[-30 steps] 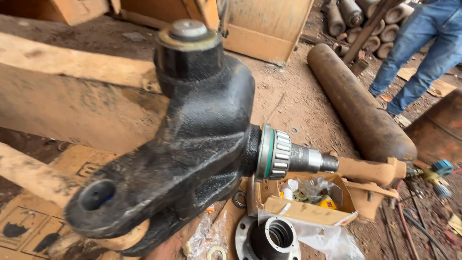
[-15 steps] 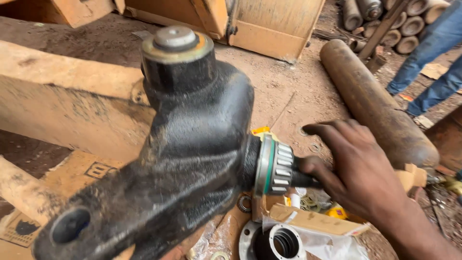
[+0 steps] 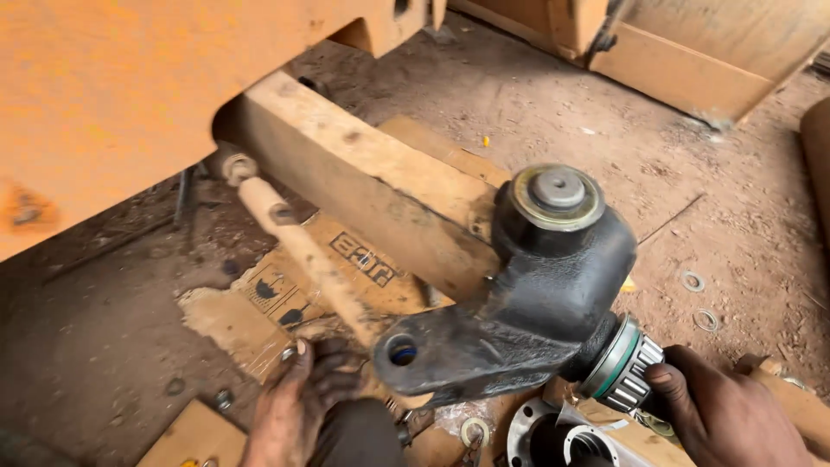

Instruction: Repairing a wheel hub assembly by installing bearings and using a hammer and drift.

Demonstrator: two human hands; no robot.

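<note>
A black cast steering knuckle (image 3: 553,303) stands in the middle, with a round grey cap (image 3: 558,195) on top and an arm ending in a hole (image 3: 402,350). A roller bearing (image 3: 627,372) sits on its spindle at lower right. My right hand (image 3: 726,415) is wrapped around the spindle just beyond the bearing. My left hand (image 3: 298,406) rests low on the torn cardboard (image 3: 285,294) under the knuckle's arm, fingers bent near the end of a rusty rod (image 3: 303,251). Whether it holds anything is hidden.
A thick wooden beam (image 3: 363,182) lies behind the knuckle under an orange machine body (image 3: 104,104). A metal hub (image 3: 562,437) lies below the bearing. Two washers (image 3: 692,281) lie on the dirt at right. Orange wooden panels (image 3: 692,52) stand at the back.
The view has swung left and down. My right hand stays on the spindle by the bearing. My left hand has come into view on the cardboard.
</note>
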